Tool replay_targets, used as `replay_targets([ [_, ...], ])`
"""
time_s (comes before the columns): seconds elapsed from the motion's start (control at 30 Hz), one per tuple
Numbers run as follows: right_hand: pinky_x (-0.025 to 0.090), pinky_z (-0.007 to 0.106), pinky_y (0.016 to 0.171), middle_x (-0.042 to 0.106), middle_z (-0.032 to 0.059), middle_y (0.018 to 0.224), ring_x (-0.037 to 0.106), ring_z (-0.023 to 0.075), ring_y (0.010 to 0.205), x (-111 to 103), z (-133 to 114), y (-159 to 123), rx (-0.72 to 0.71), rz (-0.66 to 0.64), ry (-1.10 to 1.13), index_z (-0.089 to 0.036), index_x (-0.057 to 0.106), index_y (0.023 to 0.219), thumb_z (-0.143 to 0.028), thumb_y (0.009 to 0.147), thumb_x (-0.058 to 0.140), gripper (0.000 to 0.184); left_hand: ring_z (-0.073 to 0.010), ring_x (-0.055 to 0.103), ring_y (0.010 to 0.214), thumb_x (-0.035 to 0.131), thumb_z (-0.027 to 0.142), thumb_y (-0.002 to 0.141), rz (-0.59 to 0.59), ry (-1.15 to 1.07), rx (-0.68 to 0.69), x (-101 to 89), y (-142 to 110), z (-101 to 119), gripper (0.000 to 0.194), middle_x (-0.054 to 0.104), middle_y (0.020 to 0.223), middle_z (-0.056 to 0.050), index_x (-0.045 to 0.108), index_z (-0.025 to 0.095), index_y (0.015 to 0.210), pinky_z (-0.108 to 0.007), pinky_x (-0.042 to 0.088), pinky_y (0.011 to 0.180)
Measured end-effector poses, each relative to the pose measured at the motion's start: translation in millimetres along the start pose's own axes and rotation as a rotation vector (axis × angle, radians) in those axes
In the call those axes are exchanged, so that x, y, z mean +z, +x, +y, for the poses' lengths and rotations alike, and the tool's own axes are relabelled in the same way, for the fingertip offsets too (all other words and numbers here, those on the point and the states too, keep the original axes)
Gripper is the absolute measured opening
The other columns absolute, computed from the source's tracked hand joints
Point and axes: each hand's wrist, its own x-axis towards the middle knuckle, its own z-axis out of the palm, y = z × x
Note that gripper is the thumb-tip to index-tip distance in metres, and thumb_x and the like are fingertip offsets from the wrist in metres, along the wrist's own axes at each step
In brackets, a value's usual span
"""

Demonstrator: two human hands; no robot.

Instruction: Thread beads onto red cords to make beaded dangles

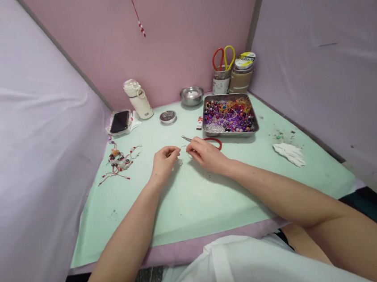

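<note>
Left hand [166, 160]: thumb and forefinger pressed together, pinching a thin strand [183, 146]. Right hand [205, 156]: fingertips likewise closed, pinching at the opposite side; exact contact point too small to resolve. Strand spans the short gap between both hands, above the pale green tabletop [195, 203]. Small clear piece [180, 162] sits just below the left fingertips; hanging or resting, cannot tell. Red-handled scissors [220, 144] lie partly behind the right hand, blades pointing left. Metal tray [231, 134] of mixed beads stands beyond the right hand; beaded cords [119, 161] lie in a cluster left of the left hand.
</note>
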Motion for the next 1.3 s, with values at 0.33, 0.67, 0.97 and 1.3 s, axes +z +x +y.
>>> replay_targets([
  [0.33, 0.037, 0.033, 0.080, 0.064, 0.0028, 0.086, 0.056, 0.0177, 0.082, -4, -3, 3, 0.123, 0.047, 0.153, -0.022, 0.055, 0.086, -0.020, 0.089, 0.044, 0.012, -0.0139, 0.055, 0.071, 0.055, 0.027, 0.077, -0.195, 0.292, 0.341, -2.1, -4, 0, 0.014, 0.065, 0.082, -0.003, 0.067, 0.020, 0.079, -0.025, 0.041, 0.066],
  [0.67, 0.041, 0.024, 0.056, 0.068, 0.0035, 0.071, 0.056, 0.0106, 0.057, -2, -3, 6, 0.463, -0.070, 0.664, -0.017, 0.057, 0.081, -0.033, 0.082, 0.055, 0.017, -0.0126, 0.054, 0.068, 0.057, 0.030, 0.077, -0.141, 0.178, 0.287, -2.1, -5, 6, 0.015, 0.065, 0.078, -0.003, 0.066, 0.018, 0.077, -0.025, 0.041, 0.065],
  [0.97, 0.040, 0.023, 0.055, 0.067, 0.0020, 0.067, 0.053, 0.0087, 0.054, -6, -10, 7, 0.528, -0.090, 0.750, -0.016, 0.057, 0.076, -0.031, 0.079, 0.059, 0.016, -0.0135, 0.056, 0.071, 0.060, 0.031, 0.075, -0.119, 0.118, 0.274, -0.5, -6, 3, 0.015, 0.066, 0.077, -0.003, 0.068, 0.018, 0.078, -0.025, 0.043, 0.068],
  [1.3, 0.041, 0.023, 0.054, 0.067, 0.0026, 0.068, 0.053, 0.0087, 0.054, -7, -7, 7, 0.531, -0.130, 0.813, -0.015, 0.059, 0.077, -0.035, 0.078, 0.063, 0.020, -0.0138, 0.056, 0.069, 0.064, 0.030, 0.072, -0.119, 0.068, 0.251, -0.2, -7, 9, 0.013, 0.066, 0.073, -0.003, 0.070, 0.019, 0.077, -0.026, 0.043, 0.068],
])
